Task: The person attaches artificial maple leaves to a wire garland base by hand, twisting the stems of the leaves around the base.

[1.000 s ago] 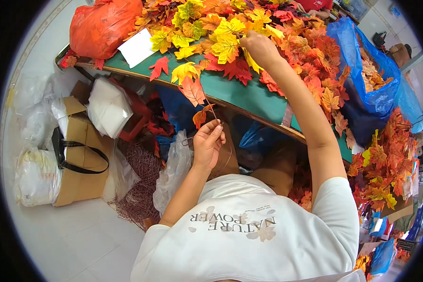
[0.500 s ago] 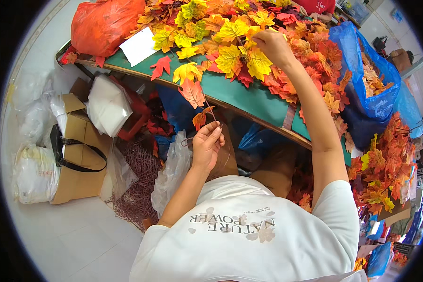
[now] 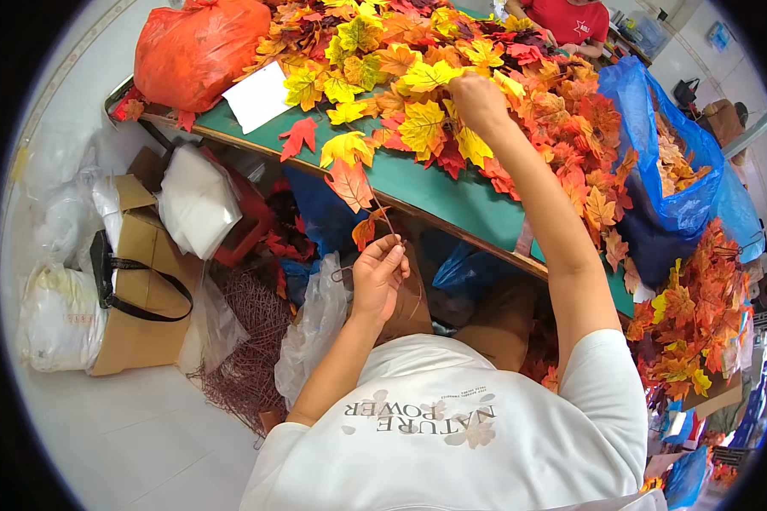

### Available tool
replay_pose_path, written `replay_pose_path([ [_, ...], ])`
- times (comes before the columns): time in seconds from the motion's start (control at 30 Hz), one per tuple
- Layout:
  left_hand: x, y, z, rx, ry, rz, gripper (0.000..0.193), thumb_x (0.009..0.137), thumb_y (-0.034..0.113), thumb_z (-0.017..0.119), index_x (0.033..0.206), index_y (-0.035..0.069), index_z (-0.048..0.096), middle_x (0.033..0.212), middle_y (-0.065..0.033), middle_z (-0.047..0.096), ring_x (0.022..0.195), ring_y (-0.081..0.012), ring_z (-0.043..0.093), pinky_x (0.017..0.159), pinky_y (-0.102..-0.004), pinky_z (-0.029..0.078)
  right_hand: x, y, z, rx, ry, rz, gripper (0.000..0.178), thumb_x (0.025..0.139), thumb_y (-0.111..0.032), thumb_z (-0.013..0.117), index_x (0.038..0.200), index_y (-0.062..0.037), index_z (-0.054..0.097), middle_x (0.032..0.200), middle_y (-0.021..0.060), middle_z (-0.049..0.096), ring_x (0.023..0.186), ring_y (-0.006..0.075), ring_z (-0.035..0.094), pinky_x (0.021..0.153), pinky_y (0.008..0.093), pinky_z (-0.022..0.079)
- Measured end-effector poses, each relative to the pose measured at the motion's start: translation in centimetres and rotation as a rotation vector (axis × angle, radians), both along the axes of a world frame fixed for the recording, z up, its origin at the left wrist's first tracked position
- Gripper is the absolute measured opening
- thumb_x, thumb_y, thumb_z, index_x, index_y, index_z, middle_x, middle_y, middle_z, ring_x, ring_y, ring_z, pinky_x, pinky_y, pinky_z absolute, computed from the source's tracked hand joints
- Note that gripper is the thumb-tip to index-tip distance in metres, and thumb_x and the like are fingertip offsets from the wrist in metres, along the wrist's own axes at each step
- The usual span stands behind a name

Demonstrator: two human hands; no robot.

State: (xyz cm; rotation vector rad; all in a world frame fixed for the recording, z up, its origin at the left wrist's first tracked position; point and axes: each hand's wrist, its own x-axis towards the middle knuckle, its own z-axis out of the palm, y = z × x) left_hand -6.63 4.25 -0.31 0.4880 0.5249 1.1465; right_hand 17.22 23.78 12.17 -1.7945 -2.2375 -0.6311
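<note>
My left hand [image 3: 380,277] is closed, with thumb and forefinger pinched on a thin dark stem [image 3: 387,220] of an artificial leaf spray, just in front of the table edge. The spray carries an orange maple leaf [image 3: 349,185] and a small orange-brown leaf [image 3: 366,232]; a yellow leaf [image 3: 347,150] lies at its tip, and whether it is joined cannot be told. Out over the table, my right hand [image 3: 481,102] is bent down among yellow maple leaves [image 3: 423,129] in the pile. Its fingers are curled, and their tips and anything in them are hidden.
Artificial leaves cover much of the green tabletop [image 3: 486,209]. An orange bag [image 3: 200,55] and a white card [image 3: 256,96] lie left, a blue bag [image 3: 673,162] right. Below stand a cardboard box [image 3: 149,289] and brown stems [image 3: 245,341]. A red-shirted person [image 3: 571,21] is across the table.
My right hand has shifted a little left over the yellow leaves. My left hand keeps its pinch on the stem. The view has tilted slightly, showing more of the person across the table.
</note>
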Motion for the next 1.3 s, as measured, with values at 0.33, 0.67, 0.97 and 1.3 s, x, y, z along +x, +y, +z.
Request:
replay_pose_path([
  [0.33, 0.3, 1.4, 0.9, -0.02, -0.125, 0.011, 0.012, 0.089, 0.006, 0.055, 0.1, 0.005, 0.053, 0.089, -0.0052, 0.057, 0.067, -0.0121, 0.055, 0.059, -0.0243, 0.046, 3.9, -1.1, 3.0, 0.526, 0.667, 0.026, 0.024, 0.08, -0.022, 0.063, 0.08, 0.0022, 0.064, 0.078, 0.0163, 0.064, 0.075, 0.0306, 0.062, 0.068, 0.039, 0.049],
  [0.67, 0.8, 1.9, 1.6, -0.009, -0.163, -0.017, 0.011, 0.089, 0.005, 0.054, 0.1, 0.006, 0.053, 0.088, -0.0049, 0.057, 0.068, -0.0124, 0.055, 0.06, -0.0247, 0.046, 7.0, -1.5, 2.2, 0.337, 0.71, 0.21, 0.022, 0.078, -0.016, 0.066, 0.097, -0.0066, 0.066, 0.082, 0.0141, 0.065, 0.074, 0.0279, 0.063, 0.067, 0.0342, 0.05],
  [0.97, 1.3, 2.0, 2.5, 0.019, -0.144, -0.035, 0.01, 0.089, 0.006, 0.053, 0.1, 0.008, 0.052, 0.089, -0.0037, 0.055, 0.069, -0.0122, 0.052, 0.06, -0.0248, 0.044, 6.7, -3.9, 0.9, 0.124, 0.175, 0.107, 0.028, 0.072, -0.008, 0.064, 0.1, -0.0144, 0.063, 0.099, 0.0083, 0.059, 0.086, 0.0288, 0.061, 0.068, 0.0394, 0.051],
  [1.3, 0.6, 1.3, 2.0, -0.003, -0.06, -0.039, 0.014, 0.088, 0.005, 0.055, 0.102, 0.008, 0.054, 0.091, -0.0023, 0.054, 0.071, -0.0111, 0.051, 0.062, -0.0246, 0.044, 6.6, -5.3, 6.1, -0.176, 0.719, -0.155, 0.024, 0.074, -0.024, 0.073, 0.088, -0.0051, 0.069, 0.075, 0.0073, 0.067, 0.065, 0.0119, 0.063, 0.063, 0.0283, 0.05],
])
